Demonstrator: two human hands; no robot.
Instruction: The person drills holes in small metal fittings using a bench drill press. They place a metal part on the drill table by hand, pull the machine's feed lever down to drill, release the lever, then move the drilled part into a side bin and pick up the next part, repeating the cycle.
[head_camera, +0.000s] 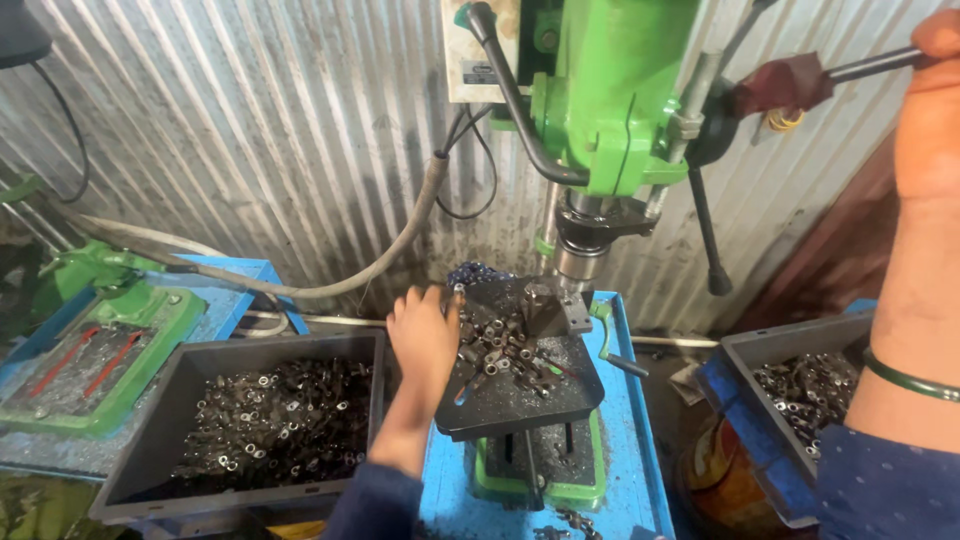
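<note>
A green drill press (612, 95) stands in the middle, its spindle (580, 250) hanging above a dark fixture block (545, 308) on the black work table (520, 405). Several small metal rings (500, 350) lie scattered on that table. My left hand (425, 335) rests at the table's left edge, fingers curled among the rings. My right hand (935, 100) is up at the top right, closed around the feed lever (860, 68). A green bangle (910, 378) circles that forearm.
A grey bin (150, 450) of metal rings sits at the lower left, another grey bin (770, 350) with similar parts at the right. A green machine base (110, 340) stands far left. Corrugated metal wall behind; a hose (390, 255) curves along it. The blue stand (630, 470) bears the drill.
</note>
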